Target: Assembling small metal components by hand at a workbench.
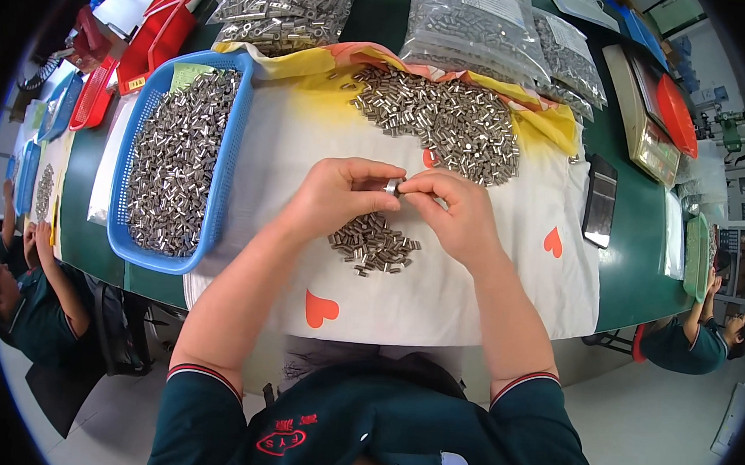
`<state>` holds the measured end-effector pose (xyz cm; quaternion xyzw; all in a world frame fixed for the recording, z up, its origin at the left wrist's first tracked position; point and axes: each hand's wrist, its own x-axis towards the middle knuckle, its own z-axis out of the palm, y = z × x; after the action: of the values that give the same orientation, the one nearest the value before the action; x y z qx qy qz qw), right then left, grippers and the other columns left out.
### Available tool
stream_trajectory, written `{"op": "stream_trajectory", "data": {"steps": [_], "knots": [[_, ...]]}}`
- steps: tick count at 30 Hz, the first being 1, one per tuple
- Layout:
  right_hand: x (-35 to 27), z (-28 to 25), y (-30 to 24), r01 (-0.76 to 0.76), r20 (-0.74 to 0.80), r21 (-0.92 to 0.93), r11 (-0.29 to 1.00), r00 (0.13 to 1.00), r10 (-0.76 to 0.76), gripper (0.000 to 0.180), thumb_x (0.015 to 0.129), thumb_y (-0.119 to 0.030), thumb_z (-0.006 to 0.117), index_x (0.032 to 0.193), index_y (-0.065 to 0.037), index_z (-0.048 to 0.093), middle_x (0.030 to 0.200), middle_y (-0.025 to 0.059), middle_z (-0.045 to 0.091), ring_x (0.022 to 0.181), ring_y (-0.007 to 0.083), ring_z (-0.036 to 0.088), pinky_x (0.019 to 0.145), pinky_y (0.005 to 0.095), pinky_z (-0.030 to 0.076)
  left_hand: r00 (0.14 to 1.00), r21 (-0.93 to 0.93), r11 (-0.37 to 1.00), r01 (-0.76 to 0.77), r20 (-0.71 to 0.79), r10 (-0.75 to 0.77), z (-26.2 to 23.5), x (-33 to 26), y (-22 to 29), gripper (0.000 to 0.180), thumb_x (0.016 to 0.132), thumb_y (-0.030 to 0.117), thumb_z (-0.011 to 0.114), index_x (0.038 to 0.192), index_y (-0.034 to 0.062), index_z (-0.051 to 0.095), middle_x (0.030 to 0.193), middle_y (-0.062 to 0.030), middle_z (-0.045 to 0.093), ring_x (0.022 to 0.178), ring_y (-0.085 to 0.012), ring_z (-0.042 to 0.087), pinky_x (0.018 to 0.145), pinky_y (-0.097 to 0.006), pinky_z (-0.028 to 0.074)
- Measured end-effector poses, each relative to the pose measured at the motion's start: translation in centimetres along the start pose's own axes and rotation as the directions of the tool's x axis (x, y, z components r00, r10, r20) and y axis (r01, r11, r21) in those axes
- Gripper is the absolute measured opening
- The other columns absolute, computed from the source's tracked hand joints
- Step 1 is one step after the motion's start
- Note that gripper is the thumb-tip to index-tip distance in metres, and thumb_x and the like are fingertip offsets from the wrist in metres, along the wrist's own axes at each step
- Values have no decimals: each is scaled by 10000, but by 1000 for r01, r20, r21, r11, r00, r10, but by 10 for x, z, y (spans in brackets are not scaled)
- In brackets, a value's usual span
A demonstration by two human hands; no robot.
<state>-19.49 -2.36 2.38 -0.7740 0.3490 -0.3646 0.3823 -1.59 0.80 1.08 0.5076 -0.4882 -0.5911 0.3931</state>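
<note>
My left hand (328, 196) pinches a short, shiny metal sleeve (391, 186) between thumb and fingers, just above the cloth. Closed in a pinch, my right hand (457, 214) meets it from the right; whether its fingertips hold the same piece or another small one is hidden. Below both hands lies a small pile of metal sleeves (375, 245). Beyond them spreads a larger pile of similar sleeves (447, 122), on a white cloth (513, 301) with red hearts and a yellow-and-red edge.
A blue basket (119, 191) full of sleeves stands at left. Plastic bags of metal parts (474, 34) line the back. On the right are a black device (599, 199) and a red lid-like dish (678, 115). Red trays (158, 36) sit far left. Other people work at both sides.
</note>
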Motion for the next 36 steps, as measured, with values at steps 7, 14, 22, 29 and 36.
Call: {"op": "stream_trajectory", "data": {"steps": [7,14,22,29,36], "knots": [[5,-17,13,-389,103,144,910,921,377,96,720,-43,615,814,-24,605,717,45,572,639,135,542,587,247,433,995,27,999,-38,91,35,2,-4,-9,337,683,96,721,996,17,620,792,-23,631,704,-61,545,648,-217,463],[8,-16,31,-60,-121,-488,871,993,0,98,731,-67,596,824,-39,612,772,73,576,712,216,552,621,294,442,980,190,973,-129,175,96,3,-5,-6,351,626,83,752,955,43,635,712,-6,577,659,-54,497,620,-214,428],[-77,-80,-35,105,-385,-342,934,891,-241,205,864,-114,417,876,40,552,813,83,557,747,174,516,710,274,411,985,109,989,-95,154,77,-5,-7,-13,315,686,46,704,986,6,616,758,11,579,681,-47,518,638,-194,446],[-353,-114,-18,-958,-184,269,102,53,981,524,895,-449,369,1264,-78,382,1229,122,451,1110,225,436,880,353,367,980,93,985,-142,156,126,0,1,-14,316,690,124,709,982,36,624,783,-40,620,709,-88,556,680,-229,464],[-453,-58,-53,-939,-29,263,-221,-237,971,543,899,-472,315,1199,-45,465,1145,76,505,1024,187,478,884,329,347,982,199,969,-149,141,122,0,-9,-8,308,696,128,707,978,32,625,789,-37,619,713,-91,556,682,-232,462]]}}
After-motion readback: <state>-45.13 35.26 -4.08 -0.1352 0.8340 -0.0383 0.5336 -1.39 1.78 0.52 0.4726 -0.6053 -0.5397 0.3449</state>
